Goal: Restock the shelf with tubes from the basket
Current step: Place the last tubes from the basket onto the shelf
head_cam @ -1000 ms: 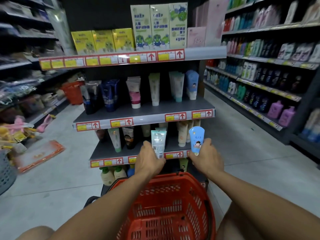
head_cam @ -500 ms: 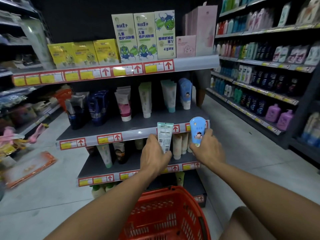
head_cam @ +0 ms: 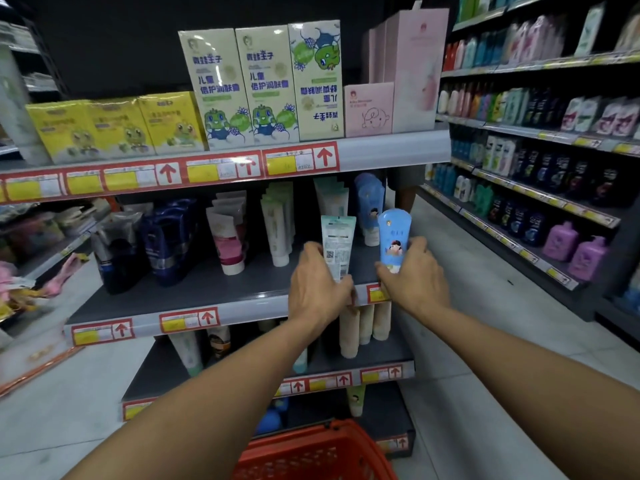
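Note:
My left hand grips a pale green tube, held upright at the front right of the middle shelf. My right hand grips a blue tube with a cartoon child on it, just right of the green one. Behind them stand matching green tubes and blue tubes on the shelf. The red basket sits low at the bottom, under my arms.
Rows of dark, pink and white tubes fill the middle shelf's back. Boxes stand on the top shelf. Cream tubes hang below. A long bottle aisle runs on the right; clutter lies on the floor left.
Both hands have risen from the lower shelf level to the middle shelf, carrying the two tubes up and forward. The basket has dropped lower in view.

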Demonstrator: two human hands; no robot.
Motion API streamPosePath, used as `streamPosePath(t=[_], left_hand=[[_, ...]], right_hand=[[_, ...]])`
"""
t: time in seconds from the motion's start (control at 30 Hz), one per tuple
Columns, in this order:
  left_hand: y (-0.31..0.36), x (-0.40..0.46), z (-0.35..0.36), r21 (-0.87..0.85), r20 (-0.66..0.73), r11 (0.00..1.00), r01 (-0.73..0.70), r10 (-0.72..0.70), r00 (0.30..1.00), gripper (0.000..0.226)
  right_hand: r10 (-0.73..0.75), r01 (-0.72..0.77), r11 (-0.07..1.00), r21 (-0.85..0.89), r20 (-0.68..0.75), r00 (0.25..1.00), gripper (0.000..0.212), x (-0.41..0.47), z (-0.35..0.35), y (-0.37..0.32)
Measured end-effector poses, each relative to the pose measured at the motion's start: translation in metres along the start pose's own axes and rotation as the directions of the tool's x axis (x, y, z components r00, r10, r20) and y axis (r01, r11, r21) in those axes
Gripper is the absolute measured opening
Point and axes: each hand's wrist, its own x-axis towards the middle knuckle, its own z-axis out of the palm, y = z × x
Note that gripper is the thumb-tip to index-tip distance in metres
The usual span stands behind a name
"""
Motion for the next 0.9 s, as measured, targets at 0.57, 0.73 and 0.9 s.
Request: streamPosePath(t=[0.57,0.73,0.9], left_hand=[[-0.003,0.039,0.045,-0.015,-0.064,0.998,0.055,-0.056,0.996,0.066],[-0.014,0.038,0.046,0.150,-0.056,0.986,0.073,-0.065,0.996,0.049],[-0.012,0.050,0.048,0.176,-0.019,0.978,0.108,-0.106,0.994,0.047]], right_hand=[[-0.048,0.048,0.996,0.069,-0.009,0.999,0.059,0.038,0.032,0.016],[-0.118,0.114,0.985,-0.128,-0.022,0.993,0.047,0.037,0.037,0.026],[-0.052,0.059,0.986,-0.154,0.049,0.997,0.049,0.054,0.041,0.021]])
